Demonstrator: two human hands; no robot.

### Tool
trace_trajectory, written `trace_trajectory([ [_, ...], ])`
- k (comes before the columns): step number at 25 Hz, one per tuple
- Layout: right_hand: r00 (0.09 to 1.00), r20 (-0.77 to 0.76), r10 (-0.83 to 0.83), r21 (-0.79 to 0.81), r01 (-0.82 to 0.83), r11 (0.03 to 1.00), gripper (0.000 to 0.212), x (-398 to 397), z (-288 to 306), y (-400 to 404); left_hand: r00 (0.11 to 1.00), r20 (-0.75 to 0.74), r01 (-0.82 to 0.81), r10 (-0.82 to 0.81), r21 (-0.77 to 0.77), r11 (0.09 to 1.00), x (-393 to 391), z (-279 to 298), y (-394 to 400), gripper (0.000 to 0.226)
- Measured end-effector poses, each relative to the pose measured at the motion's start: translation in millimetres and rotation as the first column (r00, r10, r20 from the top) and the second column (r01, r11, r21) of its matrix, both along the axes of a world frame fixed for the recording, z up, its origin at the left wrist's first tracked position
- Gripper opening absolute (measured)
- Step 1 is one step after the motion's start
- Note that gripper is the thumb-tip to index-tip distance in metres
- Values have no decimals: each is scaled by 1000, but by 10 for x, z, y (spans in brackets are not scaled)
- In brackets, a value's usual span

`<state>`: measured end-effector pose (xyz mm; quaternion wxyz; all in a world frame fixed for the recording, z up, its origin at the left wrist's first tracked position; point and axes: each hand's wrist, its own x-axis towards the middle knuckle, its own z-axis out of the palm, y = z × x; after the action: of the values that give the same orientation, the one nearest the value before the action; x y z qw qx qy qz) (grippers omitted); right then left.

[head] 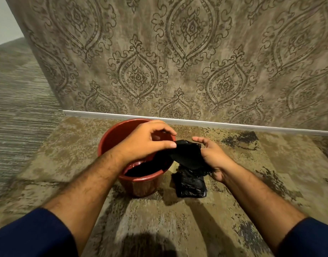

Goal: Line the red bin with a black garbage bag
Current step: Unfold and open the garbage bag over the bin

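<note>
A round red bin (111,138) stands upright on the carpet near the wall. Over its right rim I hold a black garbage bag (187,154), still mostly folded. My left hand (146,143) hovers above the bin's opening and pinches the bag's left edge between thumb and fingers. My right hand (213,156) grips the bag's right side, just right of the bin. A loose length of the bag hangs down from my right hand to the floor (191,186). Something dark lies inside the bin (142,169); I cannot tell what it is.
A wall with patterned brown wallpaper (178,62) and a white baseboard (233,126) runs right behind the bin. Mottled beige carpet (178,219) covers the floor around it. A striped grey surface (15,108) lies to the left.
</note>
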<state>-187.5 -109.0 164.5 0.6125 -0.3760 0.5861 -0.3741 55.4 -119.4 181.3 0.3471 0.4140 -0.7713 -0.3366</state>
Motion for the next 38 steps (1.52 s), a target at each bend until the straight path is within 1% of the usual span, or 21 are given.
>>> trace_trajectory([
  [3, 999, -15, 49, -1, -49, 999, 59, 50, 23, 65, 992, 92, 90, -88, -14, 996, -153, -63, 25, 43],
  [6, 997, -15, 75, -28, -75, 997, 57, 77, -6, 69, 984, 151, 107, -95, -72, 992, -231, -173, 27, 27],
  [8, 996, 60, 69, -17, -68, 998, 55, 107, 5, 73, 996, 88, 29, -20, -94, 995, -261, -209, 12, 15],
  [10, 971, 214, 107, -13, -107, 994, 55, 124, 37, 84, 994, 5, -107, 107, -36, 994, -260, -209, -16, 7],
  [12, 922, 362, 138, -62, -124, 990, 50, 105, 81, 102, 970, -33, -243, 243, 9, 970, -242, -189, -53, 13],
  [13, 905, 400, 146, -92, -119, 989, 50, 76, 81, 99, 954, -53, -294, 295, 22, 955, -227, -190, -86, 14],
  [15, 899, 385, 211, -149, -165, 975, 62, 24, 63, 76, 927, -114, -353, 358, 60, 934, -189, -192, -149, 8],
  [17, 902, 324, 285, -176, -238, 955, 68, -16, 40, 53, 903, -155, -388, 400, 105, 916, -154, -186, -182, 7],
  [19, 916, 253, 311, -174, -273, 946, 61, -44, 46, 51, 889, -172, -406, 424, 129, 904, -133, -197, -206, 7],
  [21, 933, 196, 303, -173, -271, 947, 42, -62, 80, 64, 881, -185, -420, 436, 120, 900, -130, -192, -216, 9],
  [23, 948, 181, 261, -183, -228, 956, 22, -81, 118, 65, 862, -251, -423, 439, 119, 898, -154, -154, -235, 10],
  [25, 955, 185, 231, -208, -192, 959, 18, -95, 158, 77, 849, -304, -421, 431, 104, 901, -194, -78, -238, 15],
  [27, 950, 204, 237, -221, -191, 956, 26, -88, 198, 105, 840, -316, -447, 442, 61, 892, -241, -19, -244, 14],
  [28, 946, 214, 241, -219, -194, 956, 31, -67, 216, 120, 824, -307, -493, 476, 27, 870, -257, -1, -248, 17],
  [30, 945, 250, 211, -208, -160, 965, 33, -17, 223, 131, 751, -283, -629, 597, -30, 777, -258, 25, -227, 34],
  [31, 945, 277, 175, -194, -123, 973, 34, 6, 217, 126, 707, -301, -679, 640, -34, 733, -253, 40, -205, 36],
  [32, 943, 303, 139, -177, -88, 980, 37, 30, 212, 121, 685, -334, -695, 647, -37, 718, -236, 37, -184, 34],
  [34, 944, 320, 81, -167, -28, 985, 44, 81, 179, 113, 731, -367, -627, 576, -26, 779, -213, 26, -149, 33],
  [35, 948, 311, 68, -184, -11, 983, 44, 101, 151, 107, 771, -361, -556, 525, 21, 831, -227, 31, -138, 40],
  [36, 956, 287, 60, -203, -1, 979, 41, 130, 122, 94, 812, -337, -472, 476, 101, 876, -262, 35, -133, 51],
  [38, 972, 221, 77, -258, -19, 966, 33, 202, 62, 72, 888, -211, -349, 408, 265, 899, -356, 43, -133, 67],
])
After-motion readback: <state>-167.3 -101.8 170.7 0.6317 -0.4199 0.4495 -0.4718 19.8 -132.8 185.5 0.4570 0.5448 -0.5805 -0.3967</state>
